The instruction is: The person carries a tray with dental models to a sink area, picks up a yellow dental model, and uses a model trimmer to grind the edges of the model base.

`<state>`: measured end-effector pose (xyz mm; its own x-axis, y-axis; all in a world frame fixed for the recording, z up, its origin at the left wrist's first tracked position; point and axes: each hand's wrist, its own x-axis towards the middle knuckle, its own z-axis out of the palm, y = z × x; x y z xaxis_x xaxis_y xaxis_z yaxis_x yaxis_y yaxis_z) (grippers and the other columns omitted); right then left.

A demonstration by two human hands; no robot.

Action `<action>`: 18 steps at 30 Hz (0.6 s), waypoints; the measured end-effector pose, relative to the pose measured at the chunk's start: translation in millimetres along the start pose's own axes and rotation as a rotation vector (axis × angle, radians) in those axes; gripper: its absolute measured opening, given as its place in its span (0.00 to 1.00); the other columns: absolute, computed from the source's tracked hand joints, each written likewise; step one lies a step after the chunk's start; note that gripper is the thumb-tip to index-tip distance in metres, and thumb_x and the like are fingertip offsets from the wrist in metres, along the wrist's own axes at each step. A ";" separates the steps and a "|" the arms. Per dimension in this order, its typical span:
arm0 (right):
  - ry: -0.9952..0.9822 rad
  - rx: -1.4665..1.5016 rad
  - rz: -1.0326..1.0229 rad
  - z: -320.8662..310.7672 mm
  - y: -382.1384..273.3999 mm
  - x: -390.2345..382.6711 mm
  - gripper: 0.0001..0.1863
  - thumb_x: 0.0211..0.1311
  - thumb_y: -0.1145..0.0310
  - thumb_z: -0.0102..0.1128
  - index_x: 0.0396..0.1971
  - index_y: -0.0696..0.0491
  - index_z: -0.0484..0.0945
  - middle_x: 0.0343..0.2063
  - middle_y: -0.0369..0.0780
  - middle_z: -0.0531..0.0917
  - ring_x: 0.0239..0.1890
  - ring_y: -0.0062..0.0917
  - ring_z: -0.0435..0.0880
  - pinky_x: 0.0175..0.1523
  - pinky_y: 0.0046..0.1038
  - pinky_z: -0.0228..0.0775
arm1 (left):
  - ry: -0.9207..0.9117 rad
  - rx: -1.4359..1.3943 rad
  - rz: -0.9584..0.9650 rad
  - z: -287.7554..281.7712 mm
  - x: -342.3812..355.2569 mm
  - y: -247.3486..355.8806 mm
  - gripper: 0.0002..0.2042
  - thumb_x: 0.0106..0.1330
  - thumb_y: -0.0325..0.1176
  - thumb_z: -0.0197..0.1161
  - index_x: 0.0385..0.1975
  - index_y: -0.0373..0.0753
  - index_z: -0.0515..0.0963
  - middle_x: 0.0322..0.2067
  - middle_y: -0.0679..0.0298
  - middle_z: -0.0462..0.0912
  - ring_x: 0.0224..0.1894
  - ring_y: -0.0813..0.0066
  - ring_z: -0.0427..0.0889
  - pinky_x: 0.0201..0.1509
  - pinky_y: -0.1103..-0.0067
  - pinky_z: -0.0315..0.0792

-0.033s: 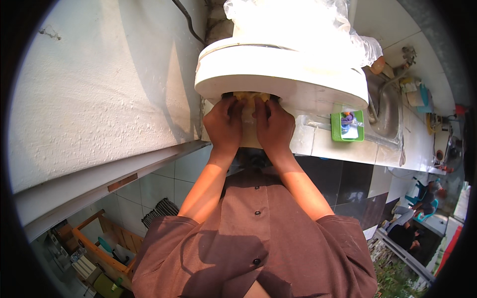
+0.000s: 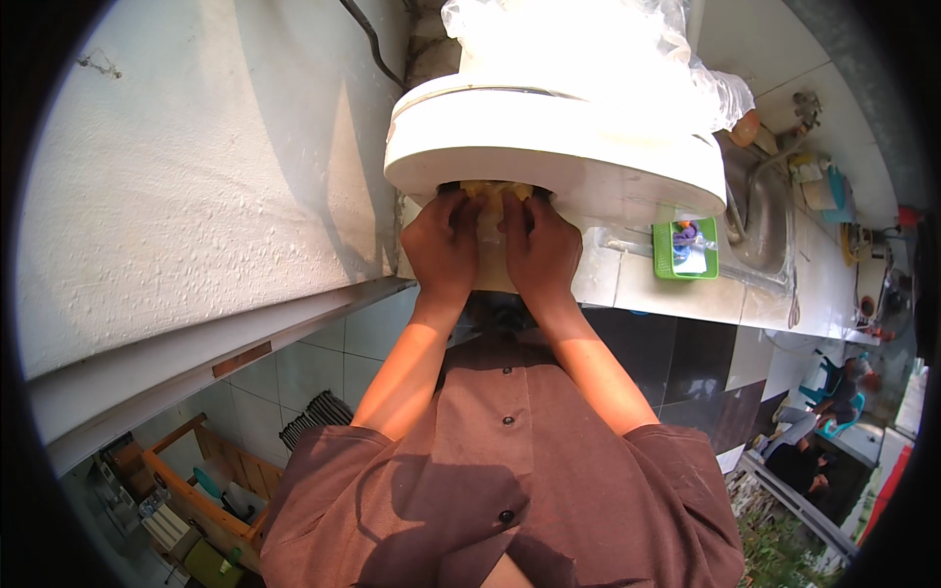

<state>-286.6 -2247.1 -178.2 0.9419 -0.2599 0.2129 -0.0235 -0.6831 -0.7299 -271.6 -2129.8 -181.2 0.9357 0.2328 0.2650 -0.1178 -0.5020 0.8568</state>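
Fingers of both hands, left hand (image 2: pixel 443 245) and right hand (image 2: pixel 537 250), seemingly gripping yellow food (image 2: pixel 495 189) under white appliance (image 2: pixel 549 147).

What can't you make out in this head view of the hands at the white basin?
- Fingertips of the left hand and right hand: hidden under the white basin rim.
- Yellow thing they touch: mostly covered by the rim.
- Plastic bag contents: washed out by glare, cut off at the top edge.

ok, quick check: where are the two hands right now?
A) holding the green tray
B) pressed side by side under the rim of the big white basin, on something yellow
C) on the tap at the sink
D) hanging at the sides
B: the left hand and right hand sit side by side under the rim of the white basin, fingers at a yellow thing; the green tray and the sink lie apart, to the right.
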 end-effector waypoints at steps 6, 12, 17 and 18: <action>-0.023 -0.047 0.005 1.2 2.2 0.6 0.15 0.67 0.61 0.59 0.24 0.55 0.78 0.19 0.39 0.85 0.21 0.34 0.85 0.28 0.33 0.73 | -0.009 -0.003 -0.004 -1.9 -0.4 -1.5 0.06 0.58 0.27 0.68 0.33 0.33 0.82 0.27 0.51 0.85 0.29 0.60 0.87 0.33 0.73 0.77; 0.024 0.132 -0.058 -12.2 4.0 -14.7 0.12 0.61 0.61 0.66 0.26 0.55 0.79 0.17 0.43 0.79 0.18 0.36 0.80 0.25 0.35 0.69 | 0.117 -0.074 0.169 -11.0 -17.6 0.1 0.11 0.52 0.20 0.71 0.36 0.35 0.83 0.31 0.55 0.86 0.33 0.65 0.87 0.36 0.76 0.78; 0.017 0.184 -0.148 -17.6 8.6 -20.2 0.12 0.56 0.64 0.70 0.37 0.54 0.83 0.23 0.40 0.82 0.21 0.31 0.80 0.26 0.30 0.70 | 0.137 -0.132 0.219 -18.5 -26.7 0.7 0.13 0.51 0.18 0.71 0.38 0.35 0.84 0.37 0.56 0.87 0.40 0.66 0.88 0.44 0.77 0.79; 0.016 0.202 -0.161 -17.1 10.7 -21.0 0.13 0.55 0.65 0.70 0.38 0.54 0.83 0.24 0.40 0.82 0.21 0.31 0.80 0.26 0.30 0.70 | 0.132 -0.158 0.205 -17.3 -27.3 -0.6 0.13 0.52 0.18 0.71 0.38 0.35 0.83 0.38 0.56 0.87 0.41 0.66 0.88 0.45 0.77 0.79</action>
<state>-312.3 -2260.7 -179.4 0.9227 -0.1707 0.3457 0.1952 -0.5665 -0.8006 -302.9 -2121.4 -181.3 0.8370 0.2515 0.4860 -0.3598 -0.4163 0.8350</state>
